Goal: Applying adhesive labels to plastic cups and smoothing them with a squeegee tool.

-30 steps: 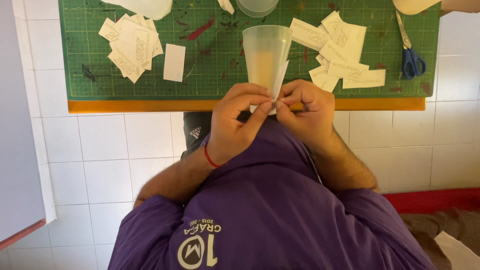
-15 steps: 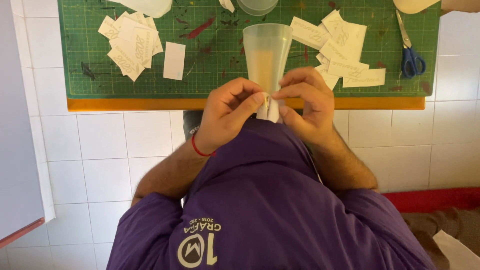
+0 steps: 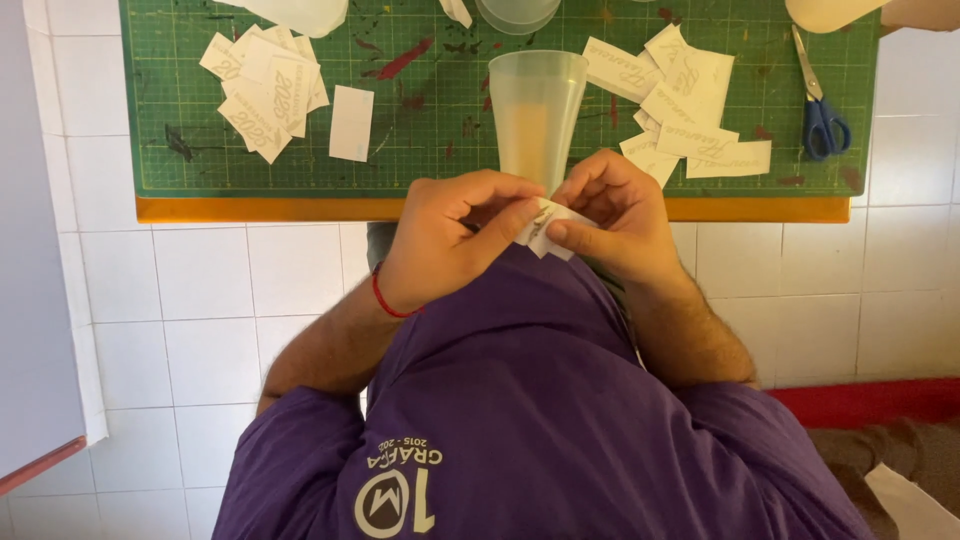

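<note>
Both hands meet over my purple shirt, just below the orange front edge of the green cutting mat [image 3: 450, 120]. My left hand [image 3: 450, 240] and my right hand [image 3: 615, 215] pinch a small white paper sticker [image 3: 545, 228] between their fingertips. A tall translucent plastic cup [image 3: 535, 110] stands upright on the mat right above the hands. A red band circles my left wrist.
One pile of white paper stickers [image 3: 265, 95] lies on the mat's left, another pile [image 3: 685, 110] on its right. Blue-handled scissors [image 3: 820, 100] rest at the far right. More translucent cups [image 3: 515, 12] sit at the mat's top edge. White tiled floor lies below.
My hands have dropped slightly from the cup's base toward my chest, and the fingers have shifted on the small sticker. The cup and piles have not moved.
</note>
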